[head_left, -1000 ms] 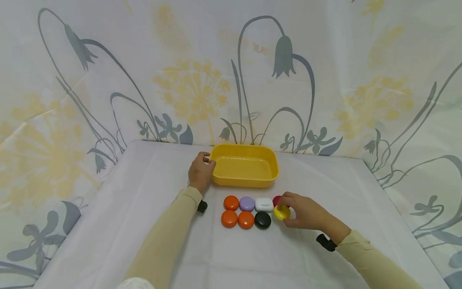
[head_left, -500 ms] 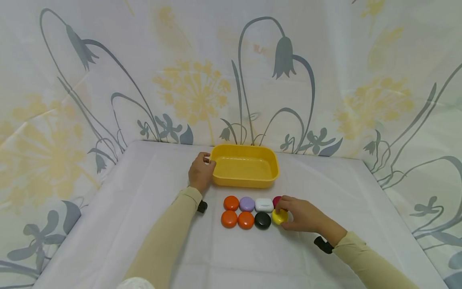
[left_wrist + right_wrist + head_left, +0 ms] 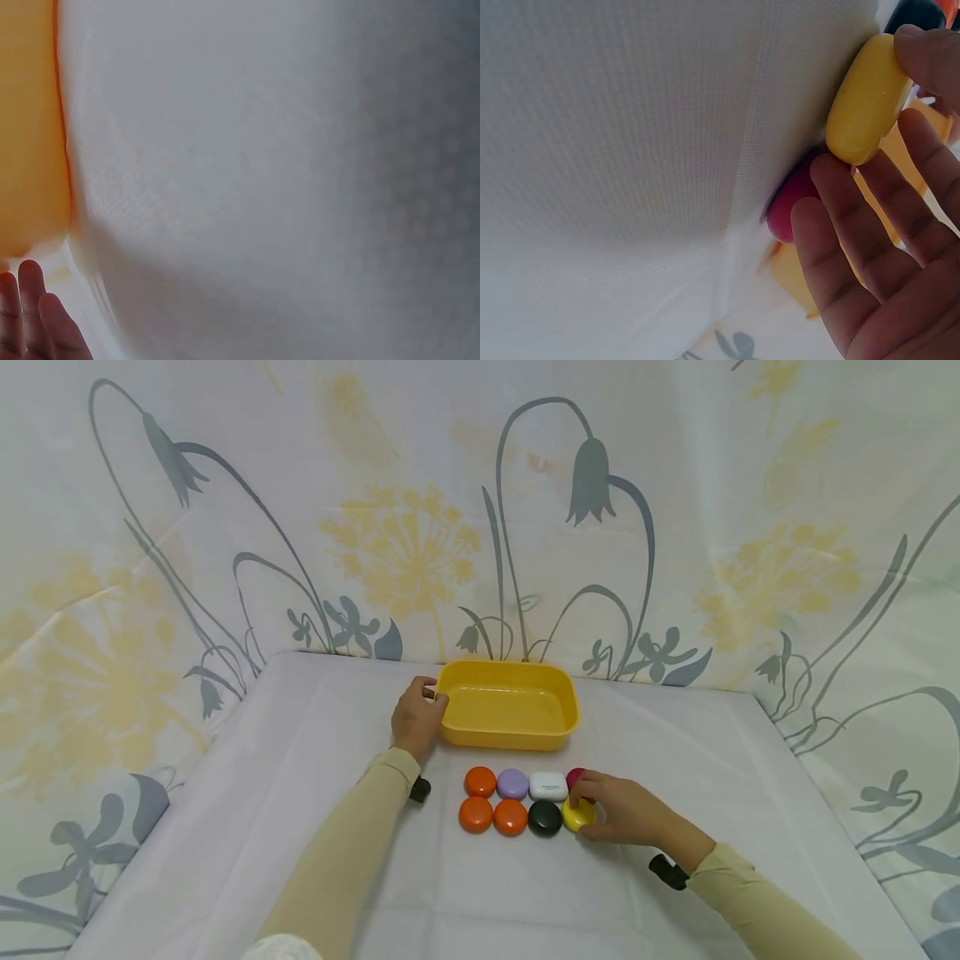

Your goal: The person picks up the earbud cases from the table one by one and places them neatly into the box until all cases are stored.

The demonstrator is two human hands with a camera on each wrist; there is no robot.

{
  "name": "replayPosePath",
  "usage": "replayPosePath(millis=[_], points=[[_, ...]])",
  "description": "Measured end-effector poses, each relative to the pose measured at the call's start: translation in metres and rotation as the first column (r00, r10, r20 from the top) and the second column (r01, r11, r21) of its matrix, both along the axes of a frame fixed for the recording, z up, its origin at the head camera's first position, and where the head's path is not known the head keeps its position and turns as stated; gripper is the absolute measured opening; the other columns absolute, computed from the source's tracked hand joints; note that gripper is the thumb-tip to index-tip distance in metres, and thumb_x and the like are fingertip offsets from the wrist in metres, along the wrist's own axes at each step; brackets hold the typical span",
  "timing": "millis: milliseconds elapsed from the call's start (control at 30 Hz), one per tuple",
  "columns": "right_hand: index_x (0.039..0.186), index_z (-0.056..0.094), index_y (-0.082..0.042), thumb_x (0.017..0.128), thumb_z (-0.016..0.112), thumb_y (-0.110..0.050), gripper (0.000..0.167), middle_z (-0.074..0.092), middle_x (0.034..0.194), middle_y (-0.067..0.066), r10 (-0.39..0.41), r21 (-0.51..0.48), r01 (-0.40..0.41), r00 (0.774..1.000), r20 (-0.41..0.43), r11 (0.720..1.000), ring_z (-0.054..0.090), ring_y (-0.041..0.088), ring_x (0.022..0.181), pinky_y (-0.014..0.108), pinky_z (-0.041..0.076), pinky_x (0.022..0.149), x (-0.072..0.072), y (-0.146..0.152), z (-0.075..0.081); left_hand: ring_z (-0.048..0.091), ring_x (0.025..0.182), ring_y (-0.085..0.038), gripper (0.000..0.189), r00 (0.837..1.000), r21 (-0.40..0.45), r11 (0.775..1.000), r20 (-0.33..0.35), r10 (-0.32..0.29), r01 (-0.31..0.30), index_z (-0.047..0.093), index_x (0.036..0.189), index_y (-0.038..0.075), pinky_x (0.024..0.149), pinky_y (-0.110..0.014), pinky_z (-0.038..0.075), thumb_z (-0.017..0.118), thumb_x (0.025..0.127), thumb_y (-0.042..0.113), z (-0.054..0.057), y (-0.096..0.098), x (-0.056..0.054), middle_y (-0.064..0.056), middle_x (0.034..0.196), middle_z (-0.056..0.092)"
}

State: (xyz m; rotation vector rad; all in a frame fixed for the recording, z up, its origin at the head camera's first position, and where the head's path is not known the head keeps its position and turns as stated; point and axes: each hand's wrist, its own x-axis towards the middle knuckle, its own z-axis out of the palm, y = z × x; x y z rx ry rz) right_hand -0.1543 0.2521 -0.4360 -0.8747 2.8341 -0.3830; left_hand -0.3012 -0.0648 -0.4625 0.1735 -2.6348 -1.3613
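My left hand (image 3: pixel 417 718) holds the left end of a yellow rectangular tray (image 3: pixel 510 739), thumb at the rim. In the left wrist view several fingers (image 3: pixel 31 300) lie beside the tray (image 3: pixel 30 127). My right hand (image 3: pixel 626 810) pinches a glossy yellow round disc (image 3: pixel 577 817) between thumb and fingers, at the right end of the front row. The right wrist view shows the thumb on the upper edge of this yellow disc (image 3: pixel 866 97). A crimson disc (image 3: pixel 576 777), partly hidden by the fingers, lies just behind it.
Left of the yellow disc lie a black disc (image 3: pixel 545 818) and two orange discs, one (image 3: pixel 511 817) beside the other (image 3: pixel 476 814). The back row has another orange disc (image 3: pixel 481 782), a lilac disc (image 3: pixel 513 784) and a white rounded case (image 3: pixel 548 786). A white cloth (image 3: pixel 525 893) covers the table.
My right hand has moved the yellow disc slightly left and toward the front, bringing it beside the black disc. The left hand and the tray have stayed in place.
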Motion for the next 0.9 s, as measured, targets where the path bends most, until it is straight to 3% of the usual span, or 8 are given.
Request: replayPosePath(millis=[467,633,900], points=[[0.1,0.064,-0.023,0.076,0.079,-0.028,0.029,0.058,0.096,-0.013,-0.025,-0.036,0.024,0.999,-0.03,0.999,0.055,0.009,0.084,0.024,0.051,0.074,-0.002,0.003,0.002,0.058,0.087,-0.024,0.036,1.0,-0.024,1.0,0.003,0.009,-0.009,0.056,0.12,0.015,0.08,-0.037,0.05,0.057,0.087,0.03,0.001,0.001,-0.003,-0.006,0.103,0.065],[0.098,0.065,-0.021,0.08,0.075,-0.024,0.021,0.061,0.093,-0.012,-0.06,-0.064,0.057,0.998,-0.036,0.996,0.059,0.009,0.085,0.03,0.054,0.077,-0.005,0.003,0.005,0.059,0.086,-0.024,0.038,1.0,-0.04,0.999,0.008,-0.029,0.03,0.056,0.122,0.014,0.079,-0.036,0.048,0.056,0.088,0.032,0.002,-0.002,-0.002,-0.006,0.102,0.065],[0.106,0.066,-0.015,0.082,0.074,-0.025,0.027,0.067,0.102,-0.001,-0.117,-0.086,0.111,0.991,-0.066,0.99,0.061,0.022,0.094,0.039,0.054,0.083,-0.027,-0.003,0.035,0.059,0.081,-0.023,0.036,0.993,-0.145,0.983,-0.029,-0.117,0.112,0.057,0.118,0.012,0.073,-0.035,0.049,0.058,0.089,0.033,0.009,-0.019,-0.005,-0.006,0.098,0.065]])
